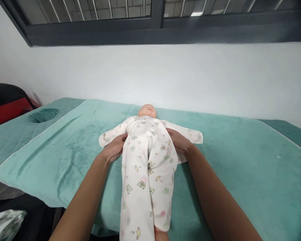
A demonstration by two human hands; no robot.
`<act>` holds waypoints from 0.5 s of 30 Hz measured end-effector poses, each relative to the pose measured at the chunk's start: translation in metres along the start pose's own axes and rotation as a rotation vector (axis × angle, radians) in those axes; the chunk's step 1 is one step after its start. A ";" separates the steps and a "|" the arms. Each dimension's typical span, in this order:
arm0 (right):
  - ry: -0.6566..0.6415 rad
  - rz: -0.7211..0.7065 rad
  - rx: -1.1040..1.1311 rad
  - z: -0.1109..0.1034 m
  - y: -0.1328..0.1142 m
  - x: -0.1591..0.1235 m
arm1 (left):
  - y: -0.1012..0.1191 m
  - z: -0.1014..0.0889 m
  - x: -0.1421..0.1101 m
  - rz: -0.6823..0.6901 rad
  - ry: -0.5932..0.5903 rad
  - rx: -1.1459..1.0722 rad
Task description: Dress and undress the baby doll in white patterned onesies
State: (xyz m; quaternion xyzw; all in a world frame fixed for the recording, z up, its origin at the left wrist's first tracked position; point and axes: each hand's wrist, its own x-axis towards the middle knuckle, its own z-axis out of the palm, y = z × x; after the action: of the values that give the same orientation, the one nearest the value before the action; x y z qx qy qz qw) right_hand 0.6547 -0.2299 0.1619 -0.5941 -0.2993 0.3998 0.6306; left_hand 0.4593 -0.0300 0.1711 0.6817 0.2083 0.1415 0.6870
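- Doll (147,111): face up on the green cover (228,160), head toward the wall (180,77), legs toward the camera; long axis roughly perpendicular to wall, sleeves spread sideways.
- Left hand (117,147): fingers curled against clothes (140,160) at the doll's side; fingertips hidden, grip cannot be told.
- Right hand (178,140): opposite side, touching clothes; fingertips partly hidden, grip unclear.
- Clothes: white, printed, loosely creased fabric.
- Cover: plush, pale-edged.

Teal-covered bed (230,167) beneath dressed doll (148,157)
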 end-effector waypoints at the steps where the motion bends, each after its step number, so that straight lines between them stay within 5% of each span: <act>1: -0.002 0.000 0.013 0.001 0.001 0.000 | 0.000 0.002 0.000 -0.004 -0.001 -0.008; 4: 0.022 -0.005 -0.001 0.004 0.006 0.002 | 0.003 0.010 0.000 0.006 0.026 0.013; 10: 0.228 -0.182 -0.209 0.013 0.017 0.011 | 0.004 0.021 0.005 0.234 0.228 0.112; 15: 0.348 -0.272 -0.285 0.013 0.018 0.016 | -0.007 0.023 0.019 0.380 0.269 0.117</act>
State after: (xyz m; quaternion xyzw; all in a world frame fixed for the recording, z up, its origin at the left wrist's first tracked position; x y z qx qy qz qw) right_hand 0.6486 -0.2103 0.1436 -0.6909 -0.3166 0.1568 0.6307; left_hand 0.4863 -0.0415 0.1621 0.7222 0.1738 0.3453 0.5736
